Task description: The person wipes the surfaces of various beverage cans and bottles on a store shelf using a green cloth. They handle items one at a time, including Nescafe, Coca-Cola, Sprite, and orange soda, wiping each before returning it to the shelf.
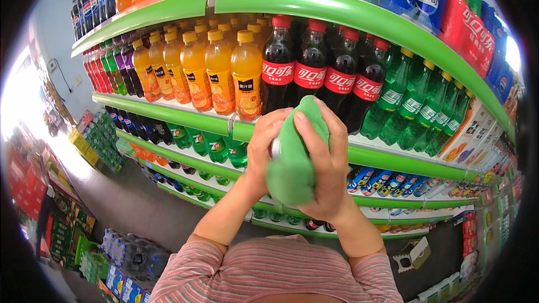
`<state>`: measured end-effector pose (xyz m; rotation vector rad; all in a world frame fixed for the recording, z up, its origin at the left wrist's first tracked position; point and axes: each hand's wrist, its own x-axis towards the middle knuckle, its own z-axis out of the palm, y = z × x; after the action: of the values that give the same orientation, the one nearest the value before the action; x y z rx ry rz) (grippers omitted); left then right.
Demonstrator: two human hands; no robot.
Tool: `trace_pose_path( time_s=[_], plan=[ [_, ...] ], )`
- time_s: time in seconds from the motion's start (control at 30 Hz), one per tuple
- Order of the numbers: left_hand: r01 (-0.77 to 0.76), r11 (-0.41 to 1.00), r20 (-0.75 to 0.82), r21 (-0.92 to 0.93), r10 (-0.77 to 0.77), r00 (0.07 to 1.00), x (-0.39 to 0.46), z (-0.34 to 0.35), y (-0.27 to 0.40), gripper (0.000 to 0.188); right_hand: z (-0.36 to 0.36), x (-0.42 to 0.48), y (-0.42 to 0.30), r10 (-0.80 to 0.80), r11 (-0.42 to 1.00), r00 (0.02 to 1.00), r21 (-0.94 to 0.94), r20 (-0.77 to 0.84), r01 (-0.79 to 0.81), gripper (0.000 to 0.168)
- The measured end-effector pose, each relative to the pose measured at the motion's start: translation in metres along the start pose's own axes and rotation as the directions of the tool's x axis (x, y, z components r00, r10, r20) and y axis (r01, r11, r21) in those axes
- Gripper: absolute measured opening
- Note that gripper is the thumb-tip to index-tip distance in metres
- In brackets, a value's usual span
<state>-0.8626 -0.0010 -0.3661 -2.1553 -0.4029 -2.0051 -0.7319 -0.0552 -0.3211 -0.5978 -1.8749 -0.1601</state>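
Both my hands are raised in front of the shelf, close together. My right hand (326,158) grips a green cloth (294,155), whose lower end is blurred. Against the cloth, my left hand (263,147) is closed around an object with a silvery edge (276,148), perhaps a can; the cloth and fingers hide most of it. Just beyond my hands stand Coca-Cola bottles (310,63) with red caps. To their left are orange juice bottles (246,75) with yellow caps, and to their right green soda bottles (389,101).
A green shelf edge (337,6) curves above my hands, with drink packs on top. Lower tiers hold 7UP bottles (217,147) and blue packages (381,181). Shrink-wrapped bottles (134,256) stand on the floor at lower left. An open cardboard box (412,256) lies at lower right.
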Motion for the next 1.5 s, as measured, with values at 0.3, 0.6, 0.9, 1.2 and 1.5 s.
trace_pose_path(
  time_s=[0.3, 0.6, 0.9, 1.2, 1.5],
  plan=[
    [0.140, 0.959, -0.016, -0.245, -0.148, 0.989, 0.000, -0.003, 0.029, 0.091, -0.010, 0.026, 0.024, 0.285, 0.688, 0.928, 0.622, 0.240, -0.373, 0.042],
    [0.509, 0.805, 0.048, -0.305, -0.521, 0.852, 0.013, -0.021, 0.031, 0.102, 0.036, -0.035, 0.033, 0.050, 0.976, 0.999, 0.215, -0.005, -0.048, 0.074],
    [0.546, 0.299, 0.119, -0.783, -0.788, 0.604, 0.025, -0.011, 0.036, 0.091, 0.043, -0.046, 0.025, 0.386, 0.853, 0.920, 0.404, -0.064, -0.330, 0.084],
    [0.625, 0.209, 0.297, -0.752, -0.740, 0.604, 0.024, -0.026, 0.018, 0.096, 0.009, -0.024, 0.016, 0.687, 0.100, 0.651, 0.845, 0.323, -0.525, 0.073],
    [0.725, 0.468, 0.188, -0.505, -0.760, 0.622, 0.006, -0.023, 0.015, 0.075, 0.011, -0.025, 0.028, 0.359, 0.913, 0.897, 0.298, -0.259, -0.279, 0.068]
  ],
)
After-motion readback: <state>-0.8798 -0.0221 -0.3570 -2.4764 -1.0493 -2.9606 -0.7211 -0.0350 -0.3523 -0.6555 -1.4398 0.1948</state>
